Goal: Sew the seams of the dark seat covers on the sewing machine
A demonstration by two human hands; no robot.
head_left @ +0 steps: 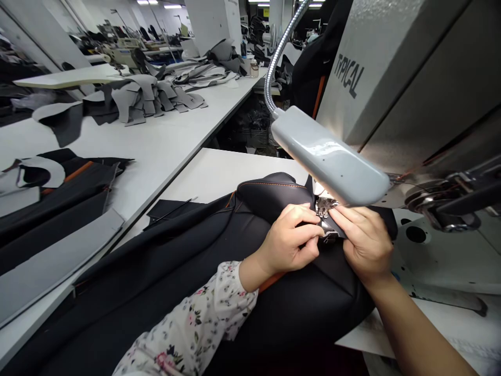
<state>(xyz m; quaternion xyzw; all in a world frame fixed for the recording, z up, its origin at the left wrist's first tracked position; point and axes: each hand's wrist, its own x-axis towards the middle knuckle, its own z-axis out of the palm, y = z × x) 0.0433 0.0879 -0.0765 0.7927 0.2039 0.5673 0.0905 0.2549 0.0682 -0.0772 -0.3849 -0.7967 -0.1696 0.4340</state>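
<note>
A large black cover (188,245) with orange stitching spreads over the machine bed and the table. My left hand (293,237) pinches the edge of the black material just left of the sewing machine's presser foot (324,207). Right of the foot, my right hand (364,240) presses on the same material, its fingers together and pointing at the foot. Between my hands a small dark flap (332,227) lies under the foot. The needle itself is hidden behind the grey lamp (329,156).
The sewing machine body (391,68) fills the upper right. A white table (168,130) on the left bears grey fabric pieces (144,96) and black panels (58,209). A thin pointed tool (174,210) lies on black fabric beside the cover.
</note>
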